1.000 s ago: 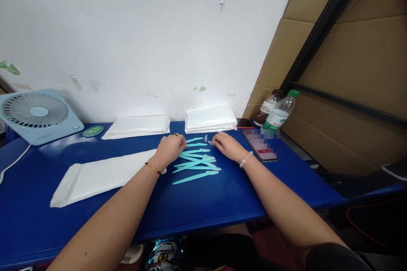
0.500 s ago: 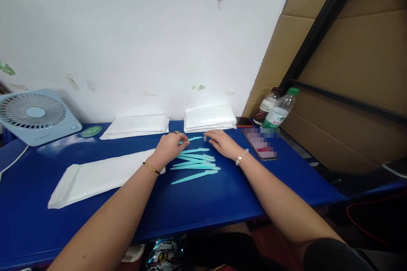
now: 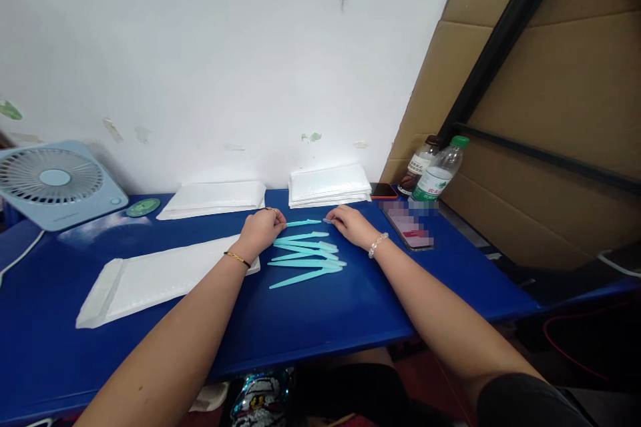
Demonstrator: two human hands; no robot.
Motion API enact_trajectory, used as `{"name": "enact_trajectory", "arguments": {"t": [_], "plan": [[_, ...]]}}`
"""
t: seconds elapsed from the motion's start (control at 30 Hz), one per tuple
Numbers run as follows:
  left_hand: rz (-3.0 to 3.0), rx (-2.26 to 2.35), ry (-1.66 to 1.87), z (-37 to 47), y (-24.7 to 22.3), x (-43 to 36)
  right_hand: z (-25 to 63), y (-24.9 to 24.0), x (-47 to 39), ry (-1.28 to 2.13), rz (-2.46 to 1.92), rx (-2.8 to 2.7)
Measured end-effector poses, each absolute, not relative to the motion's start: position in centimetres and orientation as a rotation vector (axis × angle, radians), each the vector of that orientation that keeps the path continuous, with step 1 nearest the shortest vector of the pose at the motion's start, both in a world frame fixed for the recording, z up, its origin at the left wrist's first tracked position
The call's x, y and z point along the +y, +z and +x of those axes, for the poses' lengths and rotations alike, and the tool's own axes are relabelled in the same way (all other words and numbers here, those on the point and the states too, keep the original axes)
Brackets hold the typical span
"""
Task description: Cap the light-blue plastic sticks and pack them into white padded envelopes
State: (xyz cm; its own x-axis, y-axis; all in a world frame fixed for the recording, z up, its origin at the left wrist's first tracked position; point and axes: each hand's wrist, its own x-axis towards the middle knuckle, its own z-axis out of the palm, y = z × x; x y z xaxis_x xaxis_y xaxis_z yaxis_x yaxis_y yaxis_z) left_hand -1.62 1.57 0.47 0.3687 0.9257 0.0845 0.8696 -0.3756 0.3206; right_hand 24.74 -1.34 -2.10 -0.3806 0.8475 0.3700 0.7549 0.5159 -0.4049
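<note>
My left hand (image 3: pixel 263 230) pinches the handle end of a teal eyebrow razor (image 3: pixel 303 222), whose narrow tip points right. Across a small gap, my right hand (image 3: pixel 350 223) has its fingers closed on a small clear cap (image 3: pixel 328 220). Several more teal eyebrow razors (image 3: pixel 303 275) lie fanned out and partly overlapping on the blue table (image 3: pixel 320 320), just below both hands. A long white padded envelope (image 3: pixel 160 280) lies to the left, its right end partly behind my left wrist.
White envelopes lie along the wall in a left pile (image 3: pixel 215 195) and a right pile (image 3: pixel 330 183). A blue fan (image 3: pixel 60 180) and a green disc (image 3: pixel 143 207) are at the left. Phones (image 3: pixel 408 223) and two bottles (image 3: pixel 438 173) stand or lie at the right.
My left hand has shifted slightly left with the razor, showing more of it. The right hand's fingers have drawn in around the clear cap and moved it a little right, away from the razor tip.
</note>
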Motion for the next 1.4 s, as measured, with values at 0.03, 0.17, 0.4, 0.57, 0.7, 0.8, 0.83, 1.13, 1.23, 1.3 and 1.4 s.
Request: {"name": "enact_trajectory", "arguments": {"t": [0.03, 0.17, 0.4, 0.57, 0.7, 0.8, 0.83, 1.13, 1.23, 1.3, 1.4], "plan": [[2.409, 1.607, 0.368, -1.6, 0.5, 1.6, 24.7, -2.1, -1.3, 0.241, -1.291, -2.212], [2.434, 1.573, 0.395, -1.5, 0.3, 1.6, 24.3, -1.9, -1.4, 0.27, -1.287, -2.178], [2.484, 1.468, 0.372, -0.8, 0.6, 1.2, 23.2, -1.0, -2.2, 0.39, -1.291, -2.177], [2.502, 1.356, 0.238, -0.9, 1.8, -0.4, 23.3, 0.2, -3.9, 0.475, -1.258, -2.288], [2.632, 1.161, 0.062, -0.7, 2.6, -2.8, 22.6, 1.4, -6.3, 0.415, -1.182, -2.502], [2.668, 1.129, -0.003, 0.1, 2.9, -4.4, 21.4, 1.9, -7.6, 0.361, -1.197, -2.607], [2.685, 1.125, -0.021, 0.4, 2.9, -4.7, 21.0, 1.9, -7.8, 0.335, -1.221, -2.627], [2.917, 1.081, -0.104, 2.2, 2.0, -5.8, 18.7, 0.8, -8.3, 0.041, -1.431, -2.734], [2.903, 1.111, -0.034, 2.2, 2.6, -5.5, 19.0, 0.8, -8.2, -0.028, -1.485, -2.675], [2.856, 1.195, 0.156, 1.8, 3.8, -5.0, 19.4, 0.9, -7.7, 0.044, -1.516, -2.572], [2.652, 1.312, 0.744, 0.3, 6.0, -4.2, 20.2, 1.0, -6.6, 0.396, -1.437, -2.23]]}}
